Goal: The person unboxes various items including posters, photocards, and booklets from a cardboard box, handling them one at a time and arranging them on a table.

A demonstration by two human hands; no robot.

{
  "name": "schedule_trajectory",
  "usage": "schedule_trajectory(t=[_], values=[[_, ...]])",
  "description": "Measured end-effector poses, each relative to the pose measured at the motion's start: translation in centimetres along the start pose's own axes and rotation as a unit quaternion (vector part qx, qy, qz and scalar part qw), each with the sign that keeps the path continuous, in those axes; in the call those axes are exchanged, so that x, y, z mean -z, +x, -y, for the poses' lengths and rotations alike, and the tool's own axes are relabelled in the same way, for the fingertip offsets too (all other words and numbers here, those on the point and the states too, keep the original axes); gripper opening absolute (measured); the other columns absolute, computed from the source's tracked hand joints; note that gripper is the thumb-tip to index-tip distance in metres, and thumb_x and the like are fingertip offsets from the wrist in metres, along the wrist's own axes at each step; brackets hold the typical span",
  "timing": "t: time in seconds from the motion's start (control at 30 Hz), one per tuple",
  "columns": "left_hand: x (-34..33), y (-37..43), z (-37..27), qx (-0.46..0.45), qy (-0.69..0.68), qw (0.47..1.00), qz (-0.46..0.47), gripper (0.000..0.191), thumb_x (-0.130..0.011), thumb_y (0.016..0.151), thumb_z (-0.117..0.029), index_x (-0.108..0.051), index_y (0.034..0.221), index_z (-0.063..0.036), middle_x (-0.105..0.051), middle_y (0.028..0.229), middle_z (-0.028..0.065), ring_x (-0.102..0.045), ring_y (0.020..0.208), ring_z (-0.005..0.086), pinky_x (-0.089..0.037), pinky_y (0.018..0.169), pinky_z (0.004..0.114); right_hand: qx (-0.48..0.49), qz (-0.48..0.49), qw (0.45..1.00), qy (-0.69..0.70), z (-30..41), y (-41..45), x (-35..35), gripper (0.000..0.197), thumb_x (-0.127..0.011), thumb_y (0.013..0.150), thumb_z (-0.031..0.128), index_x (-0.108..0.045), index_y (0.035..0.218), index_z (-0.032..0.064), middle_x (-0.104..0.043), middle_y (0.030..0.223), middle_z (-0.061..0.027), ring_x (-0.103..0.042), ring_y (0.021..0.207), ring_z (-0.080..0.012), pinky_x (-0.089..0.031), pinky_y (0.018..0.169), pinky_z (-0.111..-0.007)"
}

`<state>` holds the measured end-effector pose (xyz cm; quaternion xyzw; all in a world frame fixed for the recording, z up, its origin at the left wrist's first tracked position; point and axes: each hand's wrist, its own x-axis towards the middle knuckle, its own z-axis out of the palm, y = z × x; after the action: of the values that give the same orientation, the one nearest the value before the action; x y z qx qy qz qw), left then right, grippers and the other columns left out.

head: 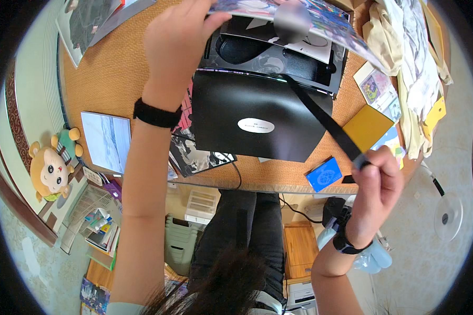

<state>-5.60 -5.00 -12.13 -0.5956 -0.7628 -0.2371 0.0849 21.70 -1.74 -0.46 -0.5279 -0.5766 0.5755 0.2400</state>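
My left hand (177, 51) is at the top, thumb against the left edge of a colourful printed panel (335, 29); its fingertips are partly cut off by the frame. The panel is raised and tilted over a black box with a moulded insert (276, 63). A black-and-white printed sheet (315, 49) lies partly over that insert. Toward me, a black flap (260, 98) with a white oval label (256, 125) extends from the box. My right hand (378, 185) pinches the end of a black ribbon (319, 112), which stretches taut at a slant to the box's front edge.
A blue card box (324, 174) and a gold square (368, 128) lie right of the flap. Cream cloth (410, 78) heaps along the right side. A pale blue booklet (105, 141) and a plush toy (53, 169) are left. A black cable (238, 175) hangs over the table edge.
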Motion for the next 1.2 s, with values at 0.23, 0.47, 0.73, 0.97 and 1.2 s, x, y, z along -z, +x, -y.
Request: schedule_trajectory(t=[0.23, 0.47, 0.73, 0.97, 1.2], values=[[2.2, 3.3, -2.1, 0.041, -0.042, 0.998, -0.010, 0.015, -0.060, 0.075, -0.016, -0.058, 0.081, -0.0022, -0.058, 0.071, 0.0150, -0.057, 0.066, 0.0314, -0.043, 0.057, 0.036, 0.096, 0.074, 0.934, -0.335, -7.4, 3.8, -3.1, 0.018, -0.064, 0.074, 0.014, -0.054, 0.085, 0.0032, -0.056, 0.074, -0.0127, -0.056, 0.063, -0.0273, -0.044, 0.056, -0.034], [1.7, 4.1, -1.7, 0.027, -0.044, 0.998, -0.033, 0.018, -0.061, 0.075, -0.019, -0.058, 0.082, -0.0023, -0.059, 0.075, 0.0147, -0.058, 0.069, 0.0298, -0.044, 0.059, 0.035, 0.160, 0.083, 0.901, -0.396, -12.9, 10.3, -8.9, 0.020, -0.063, 0.073, 0.020, -0.059, 0.090, 0.0114, -0.058, 0.084, -0.0089, -0.059, 0.069, -0.0294, -0.047, 0.058, -0.037], [2.3, 3.5, -1.8, 0.065, -0.046, 0.997, -0.003, 0.020, -0.061, 0.075, -0.021, -0.058, 0.082, -0.0021, -0.059, 0.076, 0.0152, -0.058, 0.069, 0.0298, -0.044, 0.059, 0.035, 0.021, 0.154, 0.916, -0.371, -15.1, 13.6, -10.3, 0.017, -0.067, 0.068, 0.020, -0.060, 0.075, 0.0063, -0.062, 0.076, -0.0140, -0.059, 0.077, -0.0311, -0.047, 0.066, -0.038], [2.0, 4.6, -1.3, 0.034, -0.057, 0.998, -0.022, 0.016, -0.060, 0.075, -0.018, -0.059, 0.082, -0.0033, -0.058, 0.075, 0.0154, -0.056, 0.068, 0.0319, -0.043, 0.058, 0.036, 0.052, 0.107, 0.885, -0.450, -15.3, 13.1, -10.9, 0.017, -0.065, 0.069, 0.021, -0.062, 0.077, 0.0066, -0.062, 0.074, -0.0135, -0.060, 0.072, -0.0296, -0.047, 0.065, -0.036], [3.6, 4.2, 1.0, -0.092, 0.018, 0.995, 0.038, 0.016, -0.055, 0.078, -0.012, -0.061, 0.092, -0.0080, -0.062, 0.086, 0.0084, -0.060, 0.078, 0.0254, -0.047, 0.065, 0.032, 0.030, 0.035, 0.938, -0.343, -12.6, 9.4, -9.1, 0.015, -0.058, 0.077, 0.022, -0.059, 0.080, 0.0079, -0.061, 0.072, -0.0156, -0.060, 0.066, -0.0323, -0.046, 0.058, -0.040]])
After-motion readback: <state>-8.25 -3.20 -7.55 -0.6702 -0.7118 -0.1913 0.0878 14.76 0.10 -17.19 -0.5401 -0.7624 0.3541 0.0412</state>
